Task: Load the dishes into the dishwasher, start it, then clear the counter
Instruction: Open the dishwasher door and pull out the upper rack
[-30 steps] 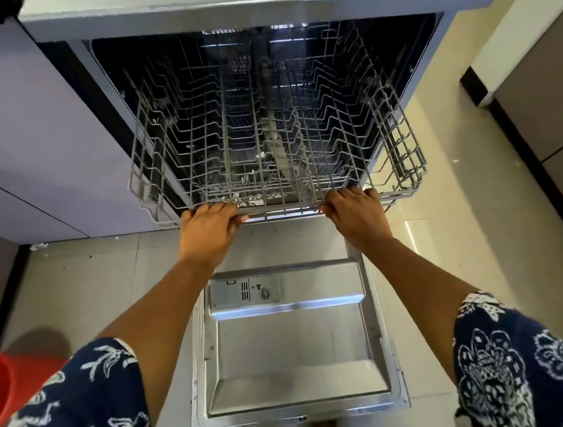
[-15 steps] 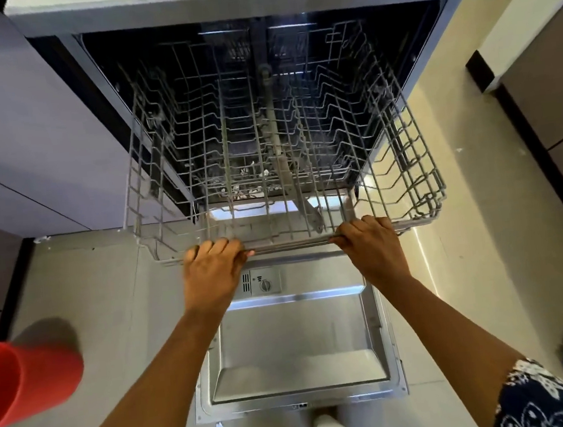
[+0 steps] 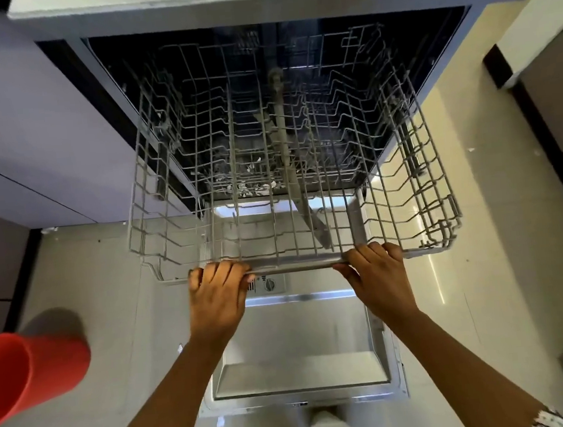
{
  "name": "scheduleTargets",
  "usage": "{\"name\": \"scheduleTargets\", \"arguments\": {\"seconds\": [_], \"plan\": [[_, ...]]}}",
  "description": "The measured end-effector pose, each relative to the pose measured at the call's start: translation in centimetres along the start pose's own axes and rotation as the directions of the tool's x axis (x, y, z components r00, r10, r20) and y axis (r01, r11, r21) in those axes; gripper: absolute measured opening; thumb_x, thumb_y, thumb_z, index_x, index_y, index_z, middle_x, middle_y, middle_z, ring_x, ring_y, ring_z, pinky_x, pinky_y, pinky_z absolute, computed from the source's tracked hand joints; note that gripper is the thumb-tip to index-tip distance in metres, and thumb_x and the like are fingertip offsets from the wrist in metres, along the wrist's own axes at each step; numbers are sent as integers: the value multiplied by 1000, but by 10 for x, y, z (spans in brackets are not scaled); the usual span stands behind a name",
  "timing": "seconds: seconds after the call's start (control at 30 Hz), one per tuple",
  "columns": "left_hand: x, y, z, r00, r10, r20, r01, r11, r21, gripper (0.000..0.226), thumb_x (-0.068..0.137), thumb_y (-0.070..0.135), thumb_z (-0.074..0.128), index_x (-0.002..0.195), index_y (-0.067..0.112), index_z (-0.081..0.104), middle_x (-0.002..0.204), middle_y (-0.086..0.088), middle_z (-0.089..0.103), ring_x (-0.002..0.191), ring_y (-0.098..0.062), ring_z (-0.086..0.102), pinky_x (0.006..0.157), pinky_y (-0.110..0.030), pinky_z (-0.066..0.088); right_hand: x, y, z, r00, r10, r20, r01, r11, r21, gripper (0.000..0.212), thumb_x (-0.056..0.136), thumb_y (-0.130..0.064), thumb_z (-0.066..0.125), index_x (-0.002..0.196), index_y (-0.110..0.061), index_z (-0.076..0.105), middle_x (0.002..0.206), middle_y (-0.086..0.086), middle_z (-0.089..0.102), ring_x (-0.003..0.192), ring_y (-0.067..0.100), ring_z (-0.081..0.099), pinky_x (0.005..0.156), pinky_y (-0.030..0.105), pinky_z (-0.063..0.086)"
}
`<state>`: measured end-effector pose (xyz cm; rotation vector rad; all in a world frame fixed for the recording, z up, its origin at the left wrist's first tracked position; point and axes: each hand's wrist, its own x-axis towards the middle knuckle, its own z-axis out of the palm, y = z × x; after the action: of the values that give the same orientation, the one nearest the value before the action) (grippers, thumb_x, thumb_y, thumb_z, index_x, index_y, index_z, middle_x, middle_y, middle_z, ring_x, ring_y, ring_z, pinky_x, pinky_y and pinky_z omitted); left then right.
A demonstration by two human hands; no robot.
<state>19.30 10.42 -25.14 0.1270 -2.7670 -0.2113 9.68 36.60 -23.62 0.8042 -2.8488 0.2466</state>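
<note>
I see a pale grey upper dish rack (image 3: 285, 164) over the silvery dishwasher door (image 3: 298, 335) — red plastic container (image 3: 30, 371) on cream floor tiles (image 3: 109, 298), lilac-grey cabinet fronts (image 3: 23, 117), dark white-printed sleeve (image 3: 551, 419).

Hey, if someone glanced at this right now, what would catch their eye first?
The wire rack fills the middle, pulled out over the open dishwasher door, with the left hand and right hand gripping its front rail. A red container stands out at the far left edge.

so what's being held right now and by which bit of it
The dishwasher's wire rack, by its front rail: left grip left of the middle, right grip right of it, fingers curled over the rail.
</note>
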Motion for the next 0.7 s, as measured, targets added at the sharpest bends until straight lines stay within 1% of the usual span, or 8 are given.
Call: {"name": "scheduleTargets", "arguments": {"seconds": [0.17,0.27,0.33,0.4,0.47,0.53,0.63,0.7], "plan": [[-24,11,3,1000,-26,3,26,1000,16,44,102,35,25,96,13,63,89,-6,65,84,-28,61,89,-41,33,-22,-3,4,1000,24,-11,-24,1000,-2,57,98,-50,17,86,-21,64,80,-3,63,75,19,59,80,38,45],[-28,15,4,993,-79,87,74,996,57,43,98,38,30,103,14,65,105,-8,66,99,-29,60,100,-46,28,-29,-13,6,999,48,-4,-48,998,-36,38,94,-45,33,93,-20,61,93,1,64,88,24,59,91,43,40],[-29,17,4,985,-84,149,71,993,91,44,96,43,33,107,15,65,111,-8,65,104,-30,60,104,-49,26,-31,-15,6,997,71,25,-70,996,-47,36,92,-45,38,101,-18,60,102,4,63,97,26,59,99,47,34],[-29,20,-3,966,-108,235,89,992,91,47,95,46,33,109,15,64,110,-8,65,104,-29,60,105,-50,28,-33,-17,3,995,83,63,-79,995,-62,34,88,-43,50,106,-16,60,106,6,63,101,28,59,103,50,34],[-22,23,-15,922,-138,361,119,990,76,51,93,51,31,111,16,63,109,-7,65,103,-28,60,105,-51,31,-30,-19,-7,979,106,176,-93,992,-81,38,82,-39,64,110,-13,60,110,8,63,106,29,59,104,53,34],[-13,24,-29,860,-121,497,105,993,61,56,91,56,32,116,16,61,112,-7,63,108,-28,59,107,-51,29,-28,-19,-19,940,120,319,-97,991,-88,44,81,-39,66,115,-13,58,117,9,62,113,29,56,106,54,32],[5,23,-61,690,-107,715,107,993,45,60,91,54,44,140,20,40,140,-5,45,133,-26,38,115,-47,13,-16,-21,-50,838,92,537,-65,996,-68,52,90,-38,54,135,-15,42,137,7,47,131,27,40,113,53,20],[10,24,-80,623,-92,777,128,992,15,64,92,51,45,146,22,29,150,-4,33,140,-24,27,115,-42,13,-10,-26,-69,787,89,611,-79,996,-43,54,93,-36,48,141,-15,32,145,6,37,135,26,34,111,50,23]]}}
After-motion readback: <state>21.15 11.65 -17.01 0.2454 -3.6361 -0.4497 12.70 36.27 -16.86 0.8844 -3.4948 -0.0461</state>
